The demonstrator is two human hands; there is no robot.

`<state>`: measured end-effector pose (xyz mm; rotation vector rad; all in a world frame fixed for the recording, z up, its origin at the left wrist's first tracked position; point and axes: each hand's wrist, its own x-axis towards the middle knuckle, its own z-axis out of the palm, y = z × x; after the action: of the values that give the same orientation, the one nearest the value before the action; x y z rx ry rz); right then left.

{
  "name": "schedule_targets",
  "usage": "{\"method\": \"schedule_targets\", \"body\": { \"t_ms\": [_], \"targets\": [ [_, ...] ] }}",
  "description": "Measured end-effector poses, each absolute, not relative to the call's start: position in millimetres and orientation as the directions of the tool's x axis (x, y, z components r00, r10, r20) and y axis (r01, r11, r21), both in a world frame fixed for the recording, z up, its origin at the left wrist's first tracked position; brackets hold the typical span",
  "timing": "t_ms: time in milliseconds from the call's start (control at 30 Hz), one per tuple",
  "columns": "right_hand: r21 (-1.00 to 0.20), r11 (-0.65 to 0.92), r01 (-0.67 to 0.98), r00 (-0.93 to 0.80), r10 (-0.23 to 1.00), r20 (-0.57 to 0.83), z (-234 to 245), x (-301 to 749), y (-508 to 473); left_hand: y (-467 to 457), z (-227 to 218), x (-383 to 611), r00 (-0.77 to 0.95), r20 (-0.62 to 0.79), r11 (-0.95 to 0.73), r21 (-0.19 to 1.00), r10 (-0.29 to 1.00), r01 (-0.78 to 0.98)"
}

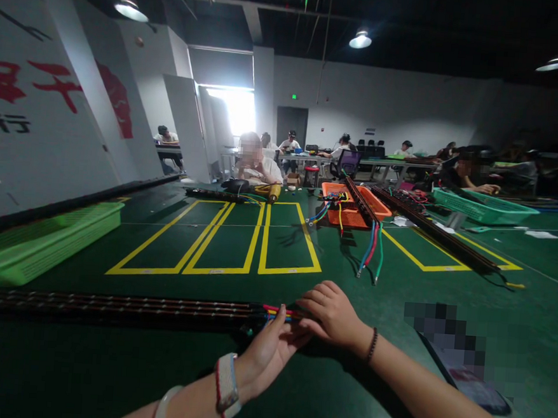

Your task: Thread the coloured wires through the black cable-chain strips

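My left grip (272,348) pinched soft-looking wires (270,310); right grip (333,312) curled there, closure unclear; the stiff-looking bar (123,308) wanted midway support.

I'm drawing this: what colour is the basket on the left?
The basket is light green; head view.

Measured from the centre of view, a small glowing green sign (294,97) hangs at twelve o'clock, a white domed ceiling lamp (360,41) at one, and an office chair with a purple mesh back (350,163) stands at two. A teal-green plastic basket (482,212) sits at three, a dark, flat, partly pixelated slab (481,389) at four, and a white-topped seated person (273,170) at eleven.
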<state>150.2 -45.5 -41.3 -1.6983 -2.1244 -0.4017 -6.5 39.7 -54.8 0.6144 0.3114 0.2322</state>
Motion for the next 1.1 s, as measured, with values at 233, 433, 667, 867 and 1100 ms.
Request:
{"method": "schedule_targets", "body": {
  "t_ms": [233, 433, 667, 867, 1100],
  "targets": [
    [-0.134, 0.201, 0.970, -0.128, 0.898, 0.420, -48.5, 154.7, -42.2, 42.1, -57.1, -5.7, 0.924, -0.242, 0.770, 0.632, 0.296, -0.081],
    [-0.577, 0.034, 0.816, 0.210, 0.913, 0.351, -59.4, 157.7, -33.6, 41.5, -55.5, -6.4, 0.901, -0.287, 0.771, 0.632, 0.324, -0.076],
    [-0.742, -0.046, 0.668, 0.350, 0.900, 0.259, -71.3, 166.5, -16.5, 43.3, -55.5, -7.1, 0.911, -0.312, 0.798, 0.602, 0.269, -0.030],
    [-0.696, -0.072, 0.714, 0.368, 0.885, 0.286, -74.5, 169.9, -4.9, 43.5, -55.6, -6.5, 0.907, -0.326, 0.796, 0.605, 0.266, -0.016],
    [-0.353, -0.059, 0.934, 0.216, 0.880, 0.423, -65.8, 165.9, -31.3, 45.6, -58.8, -7.1, 0.907, -0.340, 0.832, 0.555, 0.250, -0.022]
  ]
}}
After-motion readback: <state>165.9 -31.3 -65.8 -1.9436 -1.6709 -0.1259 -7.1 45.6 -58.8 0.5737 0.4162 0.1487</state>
